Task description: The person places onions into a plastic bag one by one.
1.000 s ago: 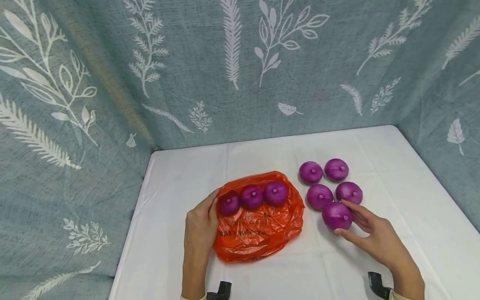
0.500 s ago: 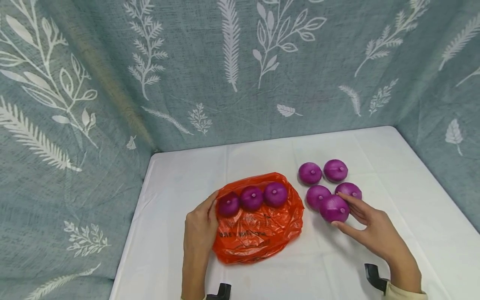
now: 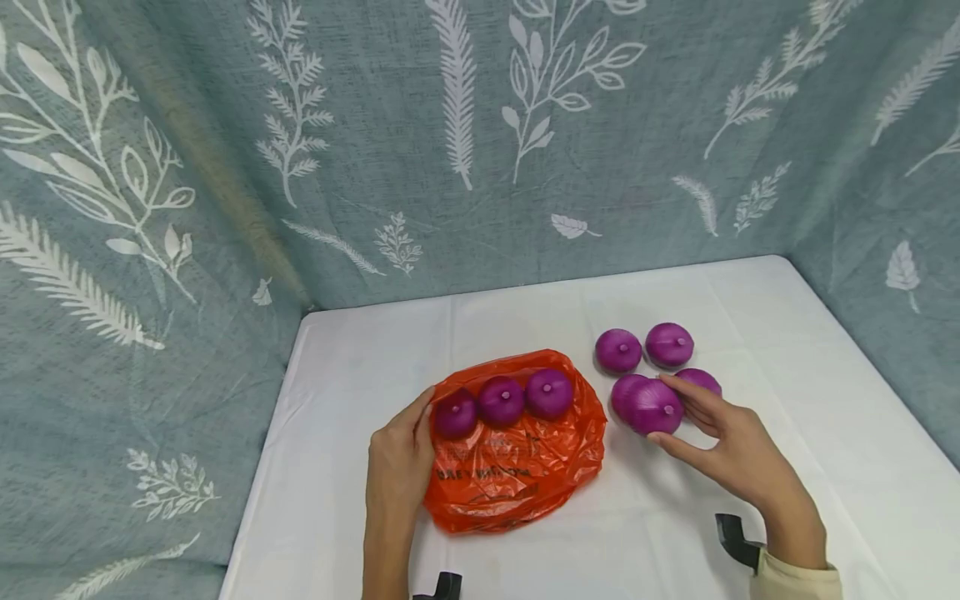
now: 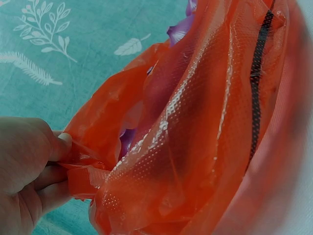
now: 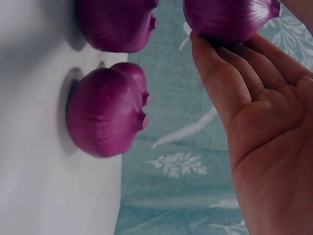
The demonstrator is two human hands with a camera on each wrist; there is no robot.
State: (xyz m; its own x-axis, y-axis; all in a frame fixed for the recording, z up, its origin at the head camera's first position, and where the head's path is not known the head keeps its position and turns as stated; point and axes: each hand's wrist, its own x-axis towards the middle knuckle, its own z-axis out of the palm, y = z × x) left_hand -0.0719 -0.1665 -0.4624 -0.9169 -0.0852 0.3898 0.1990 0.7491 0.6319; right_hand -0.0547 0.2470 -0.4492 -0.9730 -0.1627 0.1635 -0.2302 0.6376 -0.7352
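Note:
An orange-red plastic bag [image 3: 517, 475] lies with its mouth spread, three purple onions [image 3: 502, 401] in a row inside it. My left hand [image 3: 400, 462] pinches the bag's left rim between thumb and fingers, as the left wrist view also shows. Between the thumb and fingertips of my right hand [image 3: 723, 437] is a held onion [image 3: 655, 408], raised over the table; in the right wrist view the held onion [image 5: 227, 19] sits at the fingertips. It partly hides another onion [image 3: 624, 392] behind it in the head view.
Right of the bag, more onions stand on the white table [image 3: 555, 558]: two at the back, a back-left onion [image 3: 618, 351] and a back-right onion [image 3: 670, 345], and one onion [image 3: 699, 382] behind my right fingers. A patterned teal cloth [image 3: 420, 150] surrounds the table.
My right hand has moved left and slightly away from me with the onion, which now overlaps the onion behind it. My left hand still holds the bag in about the same place.

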